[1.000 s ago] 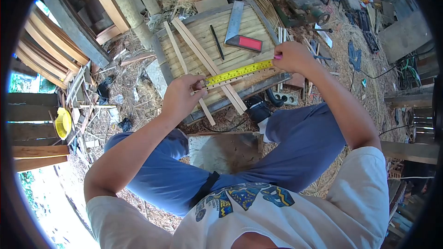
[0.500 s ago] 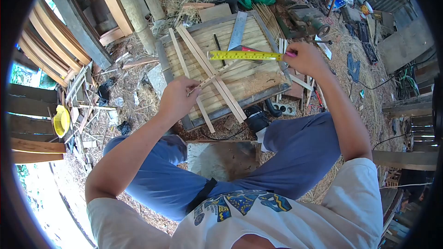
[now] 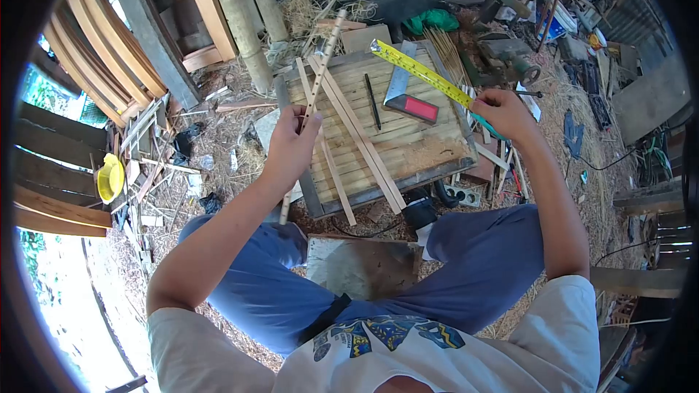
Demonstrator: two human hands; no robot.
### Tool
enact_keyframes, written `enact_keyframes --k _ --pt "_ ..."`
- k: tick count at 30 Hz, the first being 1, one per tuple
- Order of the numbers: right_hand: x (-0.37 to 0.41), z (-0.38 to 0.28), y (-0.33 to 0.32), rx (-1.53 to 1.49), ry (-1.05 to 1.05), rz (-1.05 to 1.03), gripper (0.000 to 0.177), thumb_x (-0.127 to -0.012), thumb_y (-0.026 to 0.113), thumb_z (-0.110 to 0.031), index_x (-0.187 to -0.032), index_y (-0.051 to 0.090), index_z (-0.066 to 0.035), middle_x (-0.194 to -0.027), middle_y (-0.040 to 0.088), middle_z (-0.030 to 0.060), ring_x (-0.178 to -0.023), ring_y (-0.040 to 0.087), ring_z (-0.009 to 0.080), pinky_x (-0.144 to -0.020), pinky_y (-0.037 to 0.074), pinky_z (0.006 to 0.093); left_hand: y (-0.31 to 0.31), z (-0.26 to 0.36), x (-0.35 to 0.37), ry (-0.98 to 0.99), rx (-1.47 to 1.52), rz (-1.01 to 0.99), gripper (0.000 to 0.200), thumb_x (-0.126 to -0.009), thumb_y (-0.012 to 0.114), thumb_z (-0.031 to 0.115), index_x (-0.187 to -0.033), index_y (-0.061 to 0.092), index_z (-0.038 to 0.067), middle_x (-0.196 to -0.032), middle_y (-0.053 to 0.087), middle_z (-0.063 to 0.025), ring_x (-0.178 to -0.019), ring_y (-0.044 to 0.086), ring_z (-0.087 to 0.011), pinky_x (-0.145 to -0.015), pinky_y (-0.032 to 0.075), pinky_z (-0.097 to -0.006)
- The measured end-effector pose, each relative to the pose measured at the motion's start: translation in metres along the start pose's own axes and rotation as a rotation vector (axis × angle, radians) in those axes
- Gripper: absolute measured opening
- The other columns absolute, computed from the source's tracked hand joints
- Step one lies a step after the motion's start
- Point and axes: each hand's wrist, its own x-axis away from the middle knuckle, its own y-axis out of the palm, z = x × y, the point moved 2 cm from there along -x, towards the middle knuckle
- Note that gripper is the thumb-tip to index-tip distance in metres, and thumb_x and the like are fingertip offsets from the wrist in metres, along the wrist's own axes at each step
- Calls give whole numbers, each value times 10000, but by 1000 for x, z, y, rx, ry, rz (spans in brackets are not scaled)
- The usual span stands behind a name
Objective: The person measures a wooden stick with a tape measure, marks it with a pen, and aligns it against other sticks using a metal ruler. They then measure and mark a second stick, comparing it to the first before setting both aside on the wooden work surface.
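Observation:
My left hand (image 3: 291, 147) is closed around a thin wooden strip (image 3: 325, 62) with a row of dark marks, tilted steeply over the left side of the slatted worktop (image 3: 429, 156). My right hand (image 3: 504, 113) pinches the yellow tape measure (image 3: 419, 71), whose blade reaches up and left over the worktop; its case is mostly hidden behind the hand. Between the hands lie a dark pencil-like stick (image 3: 372, 102) and a try square (image 3: 412, 108) with a red-faced handle. Two long strips (image 3: 360, 135) side by side and a thinner strip (image 3: 336, 171) rest on the worktop.
Below the worktop, a flat board (image 3: 360, 266) sits between my legs. Curved timbers (image 3: 109, 36) lean at the upper left, near a yellow bowl (image 3: 111, 178). Straw, offcuts and a power strip (image 3: 466, 196) lie on the ground. A cable (image 3: 604, 164) runs at right.
The marked strip has swung from lying across the other strips to a steep tilt at left. The tape's blade has pulled away from it, now slanting up and left, uncovering the try square.

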Motion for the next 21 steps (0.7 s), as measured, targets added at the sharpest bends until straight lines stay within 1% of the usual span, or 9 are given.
enact_keyframes --k 2,5,8,11,14,17,20,21 --pt "1 -4 0 5 15 -3 393 -864 762 -367 -1030 781 -11 -818 722 90 -757 654 170 -725 506 360 -4 15 4 -221 314 -58 213 -1059 589 179 -1220 570 41 -909 593 -10 -761 564 -115 -707 478 -278" --pt "8 -15 -1 -5 37 -4 380 -860 767 -360 -1015 783 -13 -805 715 86 -746 643 167 -717 501 357 -5 6 0 -215 504 -49 178 -1073 565 158 -1221 560 59 -959 570 -15 -794 547 -123 -742 512 -293" --pt "7 -13 1 -17 33 -49 323 -920 749 -311 -1009 757 -1 -807 674 11 -751 582 95 -693 455 304 1 3 3 -250 631 12 184 -1085 554 157 -1242 536 63 -1010 589 -29 -896 605 -156 -862 568 -348" --pt "3 -8 3 -38 2 -30 352 -861 767 -345 -996 787 -21 -793 709 82 -737 633 164 -712 497 349 0 -2 2 -272 775 -58 200 -1089 560 174 -1255 524 67 -1057 610 -30 -1067 648 -203 -992 572 -407" --pt "4 -9 5 -54 12 -46 352 -862 766 -341 -1004 788 -19 -785 707 85 -734 632 165 -717 500 350 3 4 6 -359 734 -36 216 -1088 574 203 -1249 528 66 -1171 644 -37 -1205 643 -241 -1036 561 -441" --pt "2 -9 8 -74 16 -91 285 -914 744 -276 -992 767 -3 -808 675 7 -741 578 89 -689 457 290 7 1 9 -303 723 -123 254 -1086 587 231 -1278 533 73 -1308 656 -48 -1228 643 -238 -1013 571 -440" --pt "-4 -2 11 -29 -9 -59 385 -846 762 -382 -1007 800 -35 -815 730 109 -760 667 188 -750 522 357 15 0 12 -348 606 -218 319 -1081 606 302 -1317 542 97 -1281 688 -54 -1165 669 -199 -961 567 -405" --pt "-6 1 11 -15 -10 -62 391 -842 761 -391 -1007 801 -38 -825 736 113 -768 675 195 -756 526 361 17 -3 12 -452 500 -318 326 -1079 607 318 -1312 557 95 -1267 699 -58 -1158 674 -194 -944 572 -401"
